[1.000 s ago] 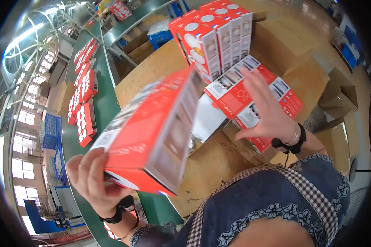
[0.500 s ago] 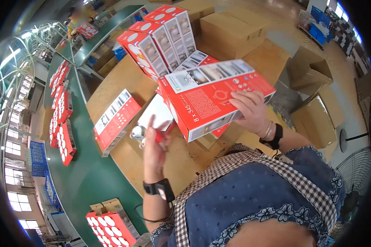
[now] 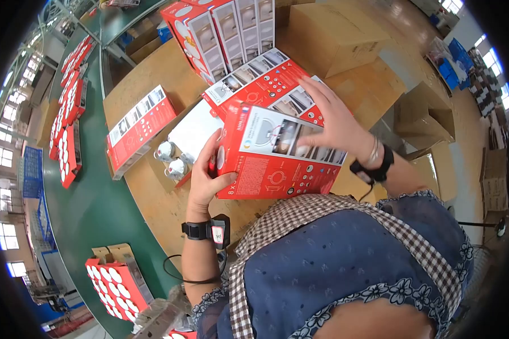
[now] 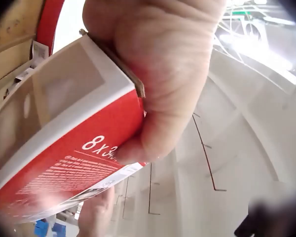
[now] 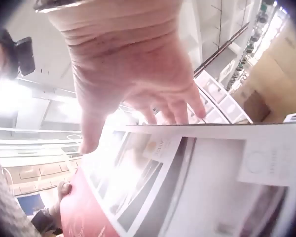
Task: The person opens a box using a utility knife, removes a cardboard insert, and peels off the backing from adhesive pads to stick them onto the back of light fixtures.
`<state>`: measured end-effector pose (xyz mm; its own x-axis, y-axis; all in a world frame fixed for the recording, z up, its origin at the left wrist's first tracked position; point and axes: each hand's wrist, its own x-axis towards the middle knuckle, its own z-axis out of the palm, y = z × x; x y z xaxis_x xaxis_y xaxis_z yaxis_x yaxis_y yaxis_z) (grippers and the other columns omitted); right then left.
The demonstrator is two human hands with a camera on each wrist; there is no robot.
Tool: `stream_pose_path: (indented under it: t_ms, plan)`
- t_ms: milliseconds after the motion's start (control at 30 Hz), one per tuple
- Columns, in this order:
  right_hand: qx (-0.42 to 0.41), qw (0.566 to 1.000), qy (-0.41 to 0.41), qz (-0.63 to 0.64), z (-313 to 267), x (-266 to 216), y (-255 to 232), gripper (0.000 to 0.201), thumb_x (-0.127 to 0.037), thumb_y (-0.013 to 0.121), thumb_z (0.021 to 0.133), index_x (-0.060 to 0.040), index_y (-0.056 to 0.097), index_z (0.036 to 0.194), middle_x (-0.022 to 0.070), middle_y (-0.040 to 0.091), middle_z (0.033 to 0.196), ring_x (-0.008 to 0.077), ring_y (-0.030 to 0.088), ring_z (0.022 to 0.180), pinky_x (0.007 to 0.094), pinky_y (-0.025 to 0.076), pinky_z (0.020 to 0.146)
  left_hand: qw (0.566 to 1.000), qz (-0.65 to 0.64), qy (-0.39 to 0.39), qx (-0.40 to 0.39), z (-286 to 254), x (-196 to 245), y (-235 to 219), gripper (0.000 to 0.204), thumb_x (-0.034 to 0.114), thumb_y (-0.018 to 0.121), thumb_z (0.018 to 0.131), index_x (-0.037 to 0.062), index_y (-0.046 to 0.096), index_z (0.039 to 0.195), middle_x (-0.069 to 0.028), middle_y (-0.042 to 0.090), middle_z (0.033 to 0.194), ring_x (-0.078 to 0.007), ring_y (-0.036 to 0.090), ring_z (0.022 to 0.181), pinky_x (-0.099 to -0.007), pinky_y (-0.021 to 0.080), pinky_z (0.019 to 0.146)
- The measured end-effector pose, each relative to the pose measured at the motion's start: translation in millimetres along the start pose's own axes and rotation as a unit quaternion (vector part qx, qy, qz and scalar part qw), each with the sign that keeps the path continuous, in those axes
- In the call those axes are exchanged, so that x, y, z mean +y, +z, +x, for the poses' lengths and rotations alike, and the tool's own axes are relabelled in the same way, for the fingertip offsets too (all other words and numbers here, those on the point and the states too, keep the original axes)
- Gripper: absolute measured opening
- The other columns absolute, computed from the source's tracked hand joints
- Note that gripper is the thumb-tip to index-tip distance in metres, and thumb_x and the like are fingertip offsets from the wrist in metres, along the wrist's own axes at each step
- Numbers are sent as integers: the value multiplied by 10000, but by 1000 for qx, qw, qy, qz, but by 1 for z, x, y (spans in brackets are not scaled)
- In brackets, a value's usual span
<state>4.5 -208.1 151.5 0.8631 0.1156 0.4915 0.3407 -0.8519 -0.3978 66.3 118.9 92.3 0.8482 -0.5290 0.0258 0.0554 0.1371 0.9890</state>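
A red box (image 3: 266,175) with a printed white panel is tilted close to the apron in the head view. My left hand (image 3: 205,179) grips its left end, thumb on the printed face; in the left wrist view the left hand (image 4: 163,74) wraps the corner of the box (image 4: 89,143). My right hand (image 3: 339,124) lies over the box's upper right edge, fingers spread and thumb across the printed face. From the right wrist view, the right hand (image 5: 138,79) has its fingers extended over the far edge of the box (image 5: 153,182).
Red boxes (image 3: 226,34) stand upright at the table's back; others (image 3: 254,76) lie behind the tilted box. Another box (image 3: 143,127) lies left, beside silvery round parts (image 3: 175,166) and a white surface (image 3: 195,130). A green conveyor (image 3: 96,203) carries red packs (image 3: 116,288). Cardboard boxes (image 3: 339,34) stand behind.
My left hand has moved from beside the silvery parts to grip the box's left end. The box has come closer to the body, and my right hand has shifted onto its upper edge.
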Motion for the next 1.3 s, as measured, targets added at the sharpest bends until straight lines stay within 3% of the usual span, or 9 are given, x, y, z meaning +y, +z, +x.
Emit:
stream_pose_path:
  t_ms: [67, 167, 233, 300, 367, 433, 533, 733, 1300]
  plan:
    - [-244, 958, 21, 147, 27, 14, 3, 980, -480, 893, 664, -17, 487, 1426, 211, 587, 1346, 351, 568, 1239, 426, 430, 1067, 998, 58, 26, -20, 0, 20, 12, 898, 105, 801, 650, 9, 469, 1478, -94, 558, 1420, -198, 529, 1281, -353, 369, 1126]
    - [-319, 901, 110, 273, 50, 7, 19, 967, -300, 917, 666, -3, 453, 1460, 202, 595, 1338, 290, 573, 1251, 365, 417, 1084, 995, 93, 30, -10, 5, 20, 12, 891, 125, 792, 675, 28, 455, 1493, -91, 588, 1356, -183, 546, 1230, -332, 401, 1082]
    - [-318, 890, 115, 305, 57, 10, 18, 928, -241, 921, 676, 14, 460, 1440, 149, 607, 1329, 217, 574, 1232, 339, 429, 1062, 974, 194, 62, 104, 6, 31, 7, 749, 151, 742, 754, 57, 490, 1453, -42, 609, 1170, -122, 530, 929, -295, 464, 869]
    - [-220, 870, 185, 400, 52, 0, -7, 844, -226, 930, 673, 7, 513, 1369, 119, 650, 1216, 194, 612, 1156, 328, 470, 995, 917, 221, 164, 288, 11, 21, -14, 452, 162, 601, 877, 43, 585, 1313, -24, 626, 1008, -72, 475, 806, -220, 409, 729]
    - [-151, 843, 224, 465, 47, -8, -46, 798, -134, 898, 696, -15, 492, 1373, 76, 626, 1244, 169, 590, 1178, 341, 456, 1025, 917, 128, 115, 359, 5, 41, -39, 284, 115, 512, 902, 47, 646, 1143, 16, 573, 898, -50, 455, 755, -197, 365, 635]
    - [-89, 829, 226, 503, 38, -15, -71, 789, -101, 883, 704, -9, 475, 1374, 68, 612, 1272, 166, 573, 1214, 349, 441, 1053, 952, 104, 38, 284, -19, 75, -46, 221, 138, 483, 966, 38, 640, 1086, 22, 582, 911, -56, 477, 798, -205, 383, 663]
    - [21, 847, 213, 486, 14, -28, -61, 818, -80, 882, 699, -8, 448, 1389, 76, 597, 1300, 172, 563, 1241, 364, 425, 1075, 920, 142, 161, 327, -15, 99, -20, 188, 180, 489, 1047, 42, 613, 1083, 0, 580, 894, -42, 479, 705, -182, 352, 571]
    - [200, 907, 71, 364, -9, -39, 16, 961, -130, 920, 678, -23, 353, 1446, 93, 511, 1323, 179, 519, 1252, 356, 420, 1071, 952, 124, 195, 200, -15, 110, 40, 180, 130, 527, 1042, 36, 550, 1195, -23, 585, 914, -80, 506, 776, -228, 410, 663]
    - [114, 973, 49, 194, -15, -58, 32, 879, -198, 964, 591, -32, 491, 1313, 136, 555, 1207, 287, 579, 1128, 404, 474, 970, 977, 39, 106, 179, -3, 95, 75, 72, 160, 534, 1046, 91, 537, 1066, 10, 593, 771, -52, 507, 623, -195, 345, 517]
